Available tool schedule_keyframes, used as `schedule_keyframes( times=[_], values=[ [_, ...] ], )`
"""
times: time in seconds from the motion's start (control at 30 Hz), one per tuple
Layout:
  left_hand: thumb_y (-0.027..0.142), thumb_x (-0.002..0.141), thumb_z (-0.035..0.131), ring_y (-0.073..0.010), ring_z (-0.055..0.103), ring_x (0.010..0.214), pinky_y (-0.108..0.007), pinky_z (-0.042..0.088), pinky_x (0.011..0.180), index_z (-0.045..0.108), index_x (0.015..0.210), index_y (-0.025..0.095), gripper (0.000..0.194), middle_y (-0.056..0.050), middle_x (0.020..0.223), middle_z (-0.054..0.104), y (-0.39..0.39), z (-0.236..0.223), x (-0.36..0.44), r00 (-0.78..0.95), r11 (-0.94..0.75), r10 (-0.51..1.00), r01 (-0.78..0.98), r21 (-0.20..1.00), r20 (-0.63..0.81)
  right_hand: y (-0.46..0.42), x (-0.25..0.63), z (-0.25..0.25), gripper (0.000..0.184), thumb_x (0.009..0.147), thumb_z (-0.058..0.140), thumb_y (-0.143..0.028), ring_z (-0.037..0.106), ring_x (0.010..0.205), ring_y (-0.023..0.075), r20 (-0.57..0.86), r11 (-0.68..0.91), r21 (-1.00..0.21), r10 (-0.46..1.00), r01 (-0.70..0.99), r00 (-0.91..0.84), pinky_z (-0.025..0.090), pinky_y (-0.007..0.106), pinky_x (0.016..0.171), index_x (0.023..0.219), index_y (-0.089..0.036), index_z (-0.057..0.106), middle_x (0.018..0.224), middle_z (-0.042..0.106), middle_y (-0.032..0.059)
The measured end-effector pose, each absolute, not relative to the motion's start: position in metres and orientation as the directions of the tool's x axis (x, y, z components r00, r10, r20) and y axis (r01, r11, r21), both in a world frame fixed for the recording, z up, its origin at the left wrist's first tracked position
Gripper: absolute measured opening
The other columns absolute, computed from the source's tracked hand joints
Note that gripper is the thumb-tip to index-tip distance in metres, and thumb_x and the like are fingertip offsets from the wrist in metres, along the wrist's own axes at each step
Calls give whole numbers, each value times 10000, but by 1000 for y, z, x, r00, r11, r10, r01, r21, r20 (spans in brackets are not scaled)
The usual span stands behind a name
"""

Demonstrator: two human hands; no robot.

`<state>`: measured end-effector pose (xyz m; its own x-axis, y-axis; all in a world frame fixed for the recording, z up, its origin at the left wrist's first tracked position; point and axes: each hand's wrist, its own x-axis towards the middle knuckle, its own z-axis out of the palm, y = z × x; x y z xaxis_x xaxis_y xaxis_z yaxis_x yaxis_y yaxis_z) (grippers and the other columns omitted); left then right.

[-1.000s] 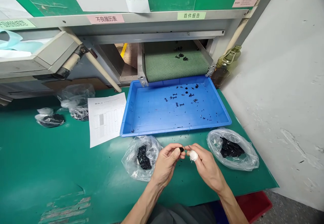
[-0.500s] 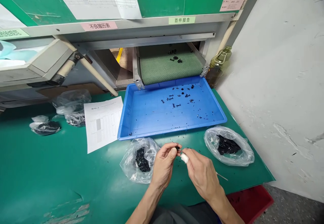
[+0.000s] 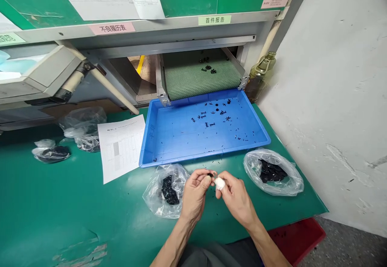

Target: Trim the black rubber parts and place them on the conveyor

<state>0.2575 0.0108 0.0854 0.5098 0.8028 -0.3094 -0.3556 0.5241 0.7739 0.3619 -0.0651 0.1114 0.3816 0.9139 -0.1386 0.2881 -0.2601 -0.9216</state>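
Pinching a small black piece [image 3: 209,174] in the left hand [image 3: 194,193], thumb on finger, over the table [image 3: 130,214] near the front edge, between 2 open bags: left bag [image 3: 179,170] and right bag [image 3: 294,184]. Holding the right hand [image 3: 238,200], thumb in a white wrap [image 3: 220,184], just beside it; can't tell if gripping anything. Might drop the piece if pinching too loosely. Might then lose it among black crumbs [image 3: 219,162] by the front edge of the blue tray [image 3: 178,138]. Might hurt a left fingertip if pushing too hard. Might bump the left bag, being so near, and spill it.
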Motion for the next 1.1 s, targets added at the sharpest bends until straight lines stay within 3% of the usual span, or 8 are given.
schedule_keyframes(
  times=[0.27, 0.6, 0.8, 0.93, 1.1],
  values=[
    [203, 645, 811, -97, 626, 629, -198, 505, 599, 680, 792, 158, 202, -29, 790, 726, 13, 79, 259, 497, 551, 802, -403, 731, -330, -63, 368, 103, 169, 903, 412, -201, 507, 541, 96, -152, -253, -931, 924, 261, 352, 342, 197, 516, 790, -192, 538, 621, 601, -41],
    [205, 646, 811, -90, 616, 623, -198, 503, 612, 671, 784, 161, 201, -20, 789, 717, 14, 74, 256, 480, 534, 815, -407, 741, -324, -61, 368, 103, 285, 872, 392, -119, 593, 830, 155, 53, -201, -833, 899, 515, 436, 464, 242, 690, 970, -211, 643, 966, 592, 47],
    [230, 671, 798, -91, 609, 620, -198, 489, 593, 648, 791, 168, 201, -10, 788, 692, 18, 76, 255, 468, 525, 821, -399, 752, -325, -60, 372, 93, 350, 890, 348, -126, 631, 931, 190, 144, -221, -703, 886, 676, 440, 513, 286, 739, 1087, -210, 625, 1165, 571, 89],
    [232, 742, 744, -83, 599, 648, -198, 486, 617, 638, 833, 178, 150, -7, 846, 674, 26, 79, 251, 461, 519, 821, -359, 775, -336, -58, 378, 80, 413, 894, 317, -106, 652, 958, 202, 138, -219, -658, 906, 721, 401, 527, 295, 760, 1216, -200, 557, 1135, 646, 79],
    [232, 780, 704, -115, 607, 714, -232, 488, 665, 631, 886, 174, 141, -43, 894, 675, 33, 85, 235, 462, 504, 817, -282, 816, -345, -62, 385, 52, 362, 905, 335, -146, 686, 865, 224, 53, -297, -610, 910, 735, 412, 526, 300, 680, 1157, -205, 589, 1051, 703, 74]
  ],
)
